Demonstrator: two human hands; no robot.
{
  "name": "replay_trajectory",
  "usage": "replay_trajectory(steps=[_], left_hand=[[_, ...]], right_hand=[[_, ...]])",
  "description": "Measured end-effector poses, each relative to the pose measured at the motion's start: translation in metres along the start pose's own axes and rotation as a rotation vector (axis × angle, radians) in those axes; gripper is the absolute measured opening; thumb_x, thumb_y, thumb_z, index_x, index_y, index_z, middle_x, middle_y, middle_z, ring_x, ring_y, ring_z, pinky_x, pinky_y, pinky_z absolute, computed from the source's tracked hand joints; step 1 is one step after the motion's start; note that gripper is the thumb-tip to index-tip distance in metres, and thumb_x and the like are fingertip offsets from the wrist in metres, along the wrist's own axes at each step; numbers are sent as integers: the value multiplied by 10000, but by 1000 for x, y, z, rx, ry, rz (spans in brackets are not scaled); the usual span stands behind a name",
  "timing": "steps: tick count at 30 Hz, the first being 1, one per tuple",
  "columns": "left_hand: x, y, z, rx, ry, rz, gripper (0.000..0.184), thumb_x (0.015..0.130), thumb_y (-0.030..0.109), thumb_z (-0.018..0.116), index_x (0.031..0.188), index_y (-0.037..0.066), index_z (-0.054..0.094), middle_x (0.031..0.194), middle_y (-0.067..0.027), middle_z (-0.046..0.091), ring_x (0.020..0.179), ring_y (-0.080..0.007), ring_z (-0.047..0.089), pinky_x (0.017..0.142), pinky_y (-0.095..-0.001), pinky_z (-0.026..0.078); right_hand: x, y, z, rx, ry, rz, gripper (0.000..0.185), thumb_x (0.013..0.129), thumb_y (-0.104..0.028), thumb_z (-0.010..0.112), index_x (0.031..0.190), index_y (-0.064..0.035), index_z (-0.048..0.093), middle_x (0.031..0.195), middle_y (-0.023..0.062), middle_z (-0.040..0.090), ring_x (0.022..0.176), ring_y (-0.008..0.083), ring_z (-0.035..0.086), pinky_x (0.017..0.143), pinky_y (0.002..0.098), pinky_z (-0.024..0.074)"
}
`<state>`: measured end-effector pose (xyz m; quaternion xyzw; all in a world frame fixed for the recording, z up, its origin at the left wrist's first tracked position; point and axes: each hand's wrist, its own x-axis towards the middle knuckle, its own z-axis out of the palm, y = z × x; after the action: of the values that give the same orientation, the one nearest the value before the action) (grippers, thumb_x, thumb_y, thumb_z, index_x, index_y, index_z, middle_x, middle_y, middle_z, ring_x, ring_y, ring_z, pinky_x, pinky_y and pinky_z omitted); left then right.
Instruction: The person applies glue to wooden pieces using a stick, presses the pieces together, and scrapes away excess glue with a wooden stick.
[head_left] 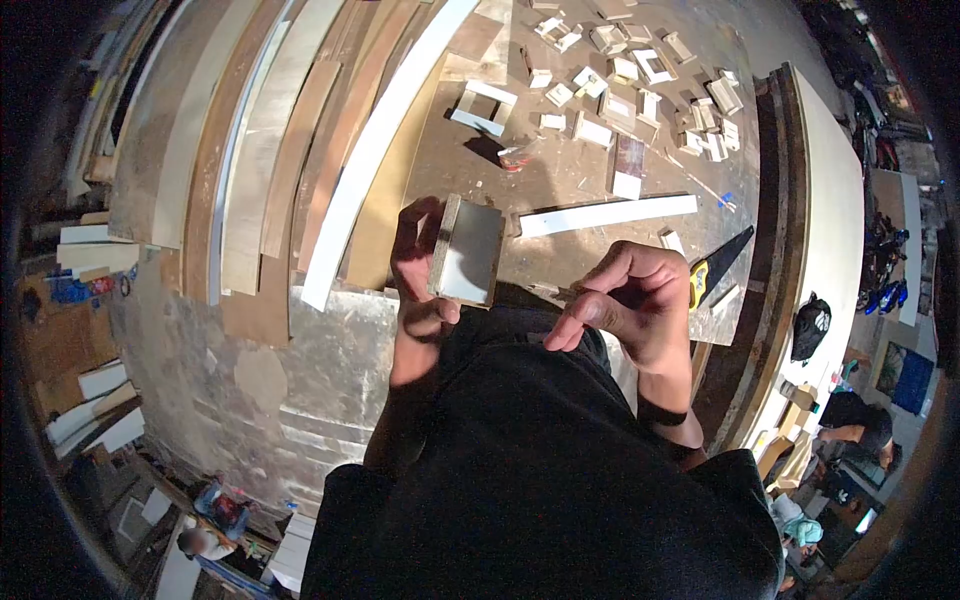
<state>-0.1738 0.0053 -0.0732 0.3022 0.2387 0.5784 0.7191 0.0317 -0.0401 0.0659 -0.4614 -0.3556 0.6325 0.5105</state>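
Observation:
My left hand (421,262) is closed round the side of a small wooden box frame (466,250) with a whitish inner face, held up in front of my dark shirt. To its right, my right hand (635,300) has thumb and forefinger pinched together. A small thin thing shows by those fingertips, too unclear to name. Beyond the hands a white strip of wood (608,215) lies on the worktable (450,170). Right of my right hand rests a handsaw (722,265) with a yellow and black handle.
Several small wooden frames and blocks (620,100) are scattered at the far side. Long boards (300,150) lie side by side at the left. A pale panel edge (830,200) runs along the right, with a black bag (811,328) on it. Other people are at the lower edges.

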Motion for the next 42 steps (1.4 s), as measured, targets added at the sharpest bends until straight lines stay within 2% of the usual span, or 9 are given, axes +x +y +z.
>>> replay_trajectory(steps=[5, 12, 17, 25, 27, 32, 36, 38, 42], left_hand=[[-4, -1, 4, 101, 22, 25, 1260, 502, 452, 946, 1499, 89, 266, 1349, -170, 513, 1238, -311, 536, 993, -431, 501], [-10, -8, 4, 129, -59, 54, 1278, 498, 436, 953, 1507, 63, 262, 1373, -147, 495, 1232, -308, 532, 999, -427, 482], [-22, -6, 13, 91, 68, 43, 1251, 419, 400, 996, 1437, 46, 360, 1358, -138, 503, 1221, -273, 508, 1017, -412, 416], [-24, -24, 6, 127, 13, 172, 1298, 417, 468, 992, 1444, 33, 329, 1336, -148, 515, 1187, -306, 555, 988, -433, 487], [-24, -20, 13, 157, -35, 173, 1257, 415, 426, 1012, 1410, 5, 369, 1364, -137, 496, 1294, -273, 479, 1095, -434, 380], [-21, -17, 33, 234, -144, 266, 1213, 429, 353, 1023, 1390, 0, 371, 1364, -144, 487, 1288, -265, 489, 1108, -434, 396], [-23, -17, 49, 264, -190, 332, 1216, 446, 323, 1020, 1400, -3, 339, 1395, -147, 452, 1292, -279, 486, 1101, -430, 410], [-26, -13, 64, 395, 15, 297, 1245, 405, 592, 960, 1338, -6, 393, 1279, -112, 529, 1169, -245, 551, 1016, -406, 441], [-30, -16, 72, 388, 41, 290, 1259, 410, 607, 953, 1352, -8, 388, 1288, -113, 531, 1179, -249, 549, 1032, -411, 433]], right_hand=[[-7, -2, -2, -6, -37, -82, 155, 881, 23, 683, 827, 59, 543, 702, 240, 671, 632, 310, 720, 506, 345, 589], [-17, 2, -3, 34, 6, -94, 76, 835, 94, 709, 851, 69, 639, 825, 192, 706, 749, 242, 725, 672, 319, 593], [-22, 7, -9, -185, 4, -230, 135, 746, 111, 776, 839, 40, 710, 883, 144, 717, 833, 194, 701, 750, 298, 564], [-29, 3, -12, -254, 5, -236, 123, 774, 77, 774, 878, 54, 713, 862, 140, 724, 768, 172, 701, 709, 273, 558], [-30, 3, -14, -271, -21, -238, 110, 791, 66, 767, 887, 58, 713, 858, 139, 725, 744, 164, 698, 690, 269, 556], [-34, 6, -15, -117, -17, -31, 57, 864, 11, 727, 887, 63, 723, 785, 115, 713, 694, 141, 682, 632, 253, 541], [-36, 3, -17, -185, -22, -69, 53, 854, -3, 742, 849, 48, 730, 737, 100, 700, 670, 132, 671, 609, 243, 528], [-38, 1, -18, -276, 0, -83, 63, 819, -14, 775, 820, 32, 731, 707, 100, 690, 643, 131, 664, 584, 245, 512], [-38, 1, -28, -385, -14, -166, 82, 778, -20, 802, 815, 15, 738, 710, 116, 694, 643, 153, 675, 577, 265, 500]])
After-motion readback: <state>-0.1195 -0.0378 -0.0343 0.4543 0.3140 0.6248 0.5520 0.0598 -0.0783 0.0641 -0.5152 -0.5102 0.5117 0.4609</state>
